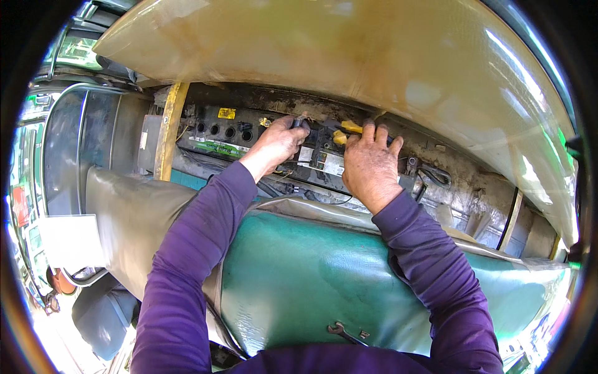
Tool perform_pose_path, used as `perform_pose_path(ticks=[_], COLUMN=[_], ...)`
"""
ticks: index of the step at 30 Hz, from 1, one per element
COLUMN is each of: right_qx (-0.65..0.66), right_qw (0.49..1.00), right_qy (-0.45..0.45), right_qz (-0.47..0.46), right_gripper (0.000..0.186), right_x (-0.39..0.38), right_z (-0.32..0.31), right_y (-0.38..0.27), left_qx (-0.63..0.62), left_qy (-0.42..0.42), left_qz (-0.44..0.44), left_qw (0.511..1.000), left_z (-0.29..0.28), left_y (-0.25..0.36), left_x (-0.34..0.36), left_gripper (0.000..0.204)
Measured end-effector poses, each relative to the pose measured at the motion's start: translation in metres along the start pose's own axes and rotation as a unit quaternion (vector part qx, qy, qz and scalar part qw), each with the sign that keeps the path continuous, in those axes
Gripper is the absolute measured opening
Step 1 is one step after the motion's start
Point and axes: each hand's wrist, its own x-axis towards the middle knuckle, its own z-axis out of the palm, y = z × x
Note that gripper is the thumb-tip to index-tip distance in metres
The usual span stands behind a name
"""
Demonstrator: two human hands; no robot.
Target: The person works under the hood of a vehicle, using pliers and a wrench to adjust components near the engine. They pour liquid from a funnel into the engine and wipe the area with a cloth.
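My left hand is closed in a pinch on a small black part above the long row of dark batteries; its kind is unclear. To the right, my right hand bends its fingers around a yellow-handled tool that looks like pliers, its dark head pointing left toward my left hand. Some fingertips are hidden. The left battery has several round open filler holes and a green label strip. Beneath my right hand lies another battery with a pale label.
An open-end wrench rests on the green seat cushion close to my body. Above the batteries leans a large tan padded panel. A yellow post stands left of them, and a black cable loop lies at the right.
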Motion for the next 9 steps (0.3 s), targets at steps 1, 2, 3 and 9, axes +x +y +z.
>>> perform_pose_path(ticks=[1,2,3,9], right_qx=[-0.011,-0.006,-0.005,-0.041], right_qw=[1.0,1.0,1.0,0.999], right_qy=[-0.011,-0.006,0.007,0.01], right_qz=[0.017,0.009,-0.002,-0.004], right_gripper=[0.04,0.039,0.038,0.038], right_x=[0.001,0.001,0.0,0.0], right_z=[-0.002,-0.002,-0.002,-0.004], right_y=[0.001,-0.001,-0.002,-0.013], left_qx=[0.024,0.045,0.064,0.121], left_qy=[-0.003,-0.003,-0.003,-0.002], left_qz=[0.025,0.049,0.074,0.126], left_qw=[0.999,0.998,0.995,0.985], left_z=[0.001,0.001,0.001,0.003], left_y=[0.001,0.001,0.0,-0.006], left_x=[0.0,-0.001,-0.001,0.002], left_gripper=[0.017,0.02,0.023,0.049])
